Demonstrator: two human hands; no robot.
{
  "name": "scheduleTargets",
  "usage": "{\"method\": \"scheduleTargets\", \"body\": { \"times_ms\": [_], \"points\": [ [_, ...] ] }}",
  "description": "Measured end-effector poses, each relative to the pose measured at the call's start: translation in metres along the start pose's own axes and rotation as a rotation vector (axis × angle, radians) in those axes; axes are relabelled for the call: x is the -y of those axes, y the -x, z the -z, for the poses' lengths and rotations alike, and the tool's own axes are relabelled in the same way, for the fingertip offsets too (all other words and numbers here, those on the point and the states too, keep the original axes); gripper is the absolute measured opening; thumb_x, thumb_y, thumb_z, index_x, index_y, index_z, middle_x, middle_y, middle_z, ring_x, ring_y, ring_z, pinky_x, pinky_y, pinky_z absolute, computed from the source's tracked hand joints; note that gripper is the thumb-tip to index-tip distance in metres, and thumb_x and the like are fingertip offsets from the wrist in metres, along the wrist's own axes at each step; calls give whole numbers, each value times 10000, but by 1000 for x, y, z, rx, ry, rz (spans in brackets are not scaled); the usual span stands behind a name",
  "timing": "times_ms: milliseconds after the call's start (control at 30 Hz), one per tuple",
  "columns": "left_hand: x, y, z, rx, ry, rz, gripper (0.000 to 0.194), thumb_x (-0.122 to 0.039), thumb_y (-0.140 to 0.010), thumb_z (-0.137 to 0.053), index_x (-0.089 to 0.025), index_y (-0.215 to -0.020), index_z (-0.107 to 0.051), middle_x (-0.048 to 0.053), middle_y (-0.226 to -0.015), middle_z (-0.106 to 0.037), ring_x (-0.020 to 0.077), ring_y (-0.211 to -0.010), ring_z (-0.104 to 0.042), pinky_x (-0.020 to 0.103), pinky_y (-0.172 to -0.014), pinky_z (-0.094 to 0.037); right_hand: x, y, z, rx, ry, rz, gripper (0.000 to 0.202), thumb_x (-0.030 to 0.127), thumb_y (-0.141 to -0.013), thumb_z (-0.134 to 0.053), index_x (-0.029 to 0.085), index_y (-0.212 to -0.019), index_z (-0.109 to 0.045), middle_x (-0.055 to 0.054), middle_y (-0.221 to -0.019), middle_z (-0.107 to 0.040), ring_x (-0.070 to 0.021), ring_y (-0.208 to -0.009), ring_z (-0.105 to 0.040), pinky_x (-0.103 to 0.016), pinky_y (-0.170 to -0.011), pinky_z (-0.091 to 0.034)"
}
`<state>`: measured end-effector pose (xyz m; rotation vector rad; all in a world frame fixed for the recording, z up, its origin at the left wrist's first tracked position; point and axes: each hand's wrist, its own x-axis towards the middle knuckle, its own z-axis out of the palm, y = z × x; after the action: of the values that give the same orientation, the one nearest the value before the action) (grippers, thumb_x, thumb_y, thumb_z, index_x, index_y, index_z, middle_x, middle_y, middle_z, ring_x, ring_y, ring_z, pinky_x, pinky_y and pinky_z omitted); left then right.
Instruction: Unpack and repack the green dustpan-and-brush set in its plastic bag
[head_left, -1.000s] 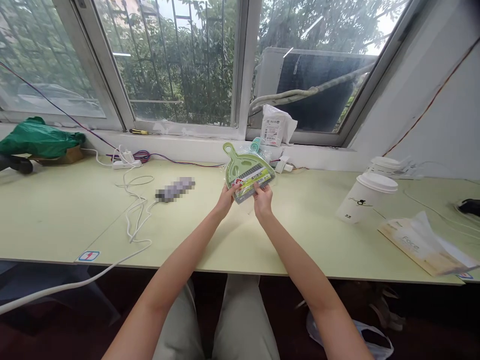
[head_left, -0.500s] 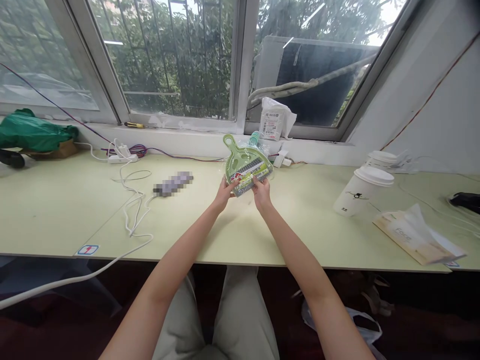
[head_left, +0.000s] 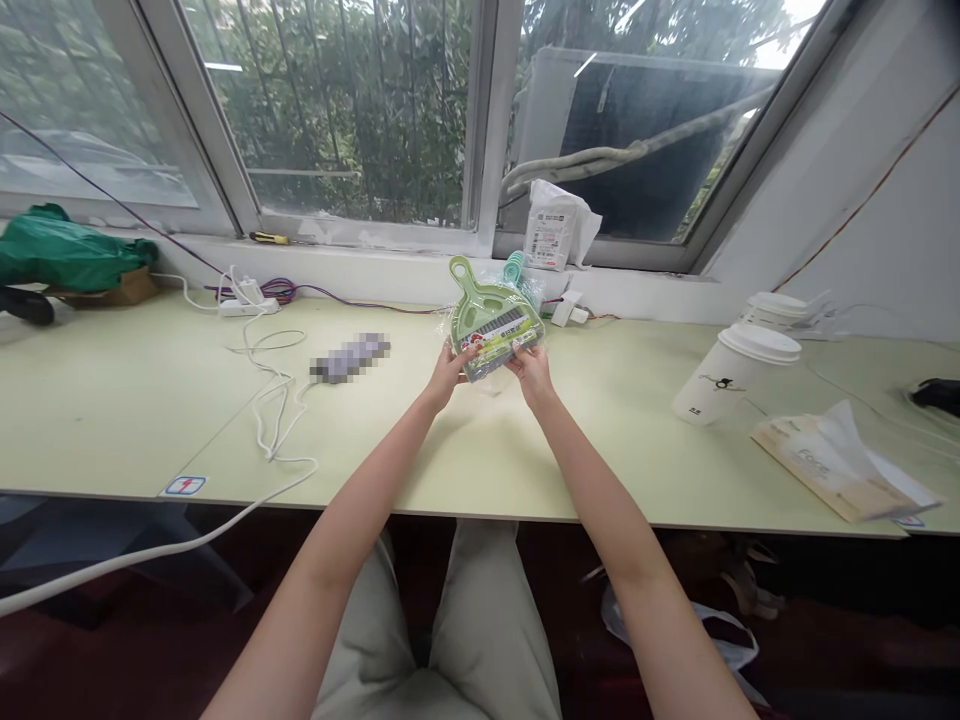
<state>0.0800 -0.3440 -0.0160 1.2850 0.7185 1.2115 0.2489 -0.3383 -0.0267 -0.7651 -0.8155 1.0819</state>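
I hold a small green dustpan set (head_left: 489,315) wrapped in clear plastic above the pale green table (head_left: 525,460). Its handle points up and to the left, and a printed label crosses its lower part. My left hand (head_left: 448,368) grips the lower left corner of the packet. My right hand (head_left: 529,365) pinches the lower right corner. Both arms reach forward from my lap.
Two lidded paper cups (head_left: 726,373) and a tissue pack (head_left: 832,465) stand to the right. A white cable (head_left: 274,420) and a power strip (head_left: 241,303) lie to the left, with a green bag (head_left: 67,250) at far left. A white pouch (head_left: 553,228) sits on the windowsill.
My hands and the dustpan packet have stayed almost where they were. The view has shifted slightly, and the packet sits a little higher in the picture.
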Motion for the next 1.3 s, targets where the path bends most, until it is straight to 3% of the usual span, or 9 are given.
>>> {"method": "scheduleTargets", "body": {
  "times_ms": [433,600,700,867,1100,1300],
  "points": [
    [-1,0,-2,-26,36,16,629,-445,-687,-715,-292,-1225,-427,47,-1191,-613,237,-1019,-619,366,-755,-544,11,-4,5,36,46,-95,214,206,-702,-707,227,-836,-542,24,-835,-677,-136,-776,-650,-408,-866,-558],
    [1,0,-3,-30,34,13,639,-438,-690,-713,-294,-1237,-418,46,-1182,-615,239,-1005,-618,366,-739,-549,9,1,1,-3,63,-54,291,333,-722,-703,256,-950,-539,25,-918,-681,-136,-781,-650,-374,-813,-580],
    [1,0,-3,-44,51,9,650,-434,-697,-705,-305,-1260,-407,48,-1208,-605,245,-1026,-611,376,-748,-549,8,5,-2,54,81,-12,428,389,-693,-734,271,-1048,-528,4,-1051,-673,-157,-872,-656,-362,-806,-582],
    [-2,3,-3,-18,50,1,644,-424,-706,-705,-306,-1268,-414,53,-1246,-587,253,-1062,-602,399,-783,-544,5,7,-2,99,100,21,578,291,-611,-806,262,-1105,-507,-5,-1100,-667,-171,-971,-642,-361,-825,-574],
    [-1,3,-4,-18,59,3,623,-407,-697,-714,-309,-1237,-418,44,-1190,-610,236,-994,-625,403,-778,-546,5,4,2,114,73,-38,567,213,-554,-826,258,-1033,-526,20,-988,-694,-168,-931,-655,-357,-811,-584],
    [2,0,-1,-54,52,-22,576,-405,-707,-697,-303,-1209,-435,31,-1202,-604,217,-972,-628,382,-761,-550,-1,11,-8,35,37,-20,501,228,-593,-794,243,-1015,-525,7,-982,-695,-164,-925,-665,-357,-856,-577]
  ]
}}
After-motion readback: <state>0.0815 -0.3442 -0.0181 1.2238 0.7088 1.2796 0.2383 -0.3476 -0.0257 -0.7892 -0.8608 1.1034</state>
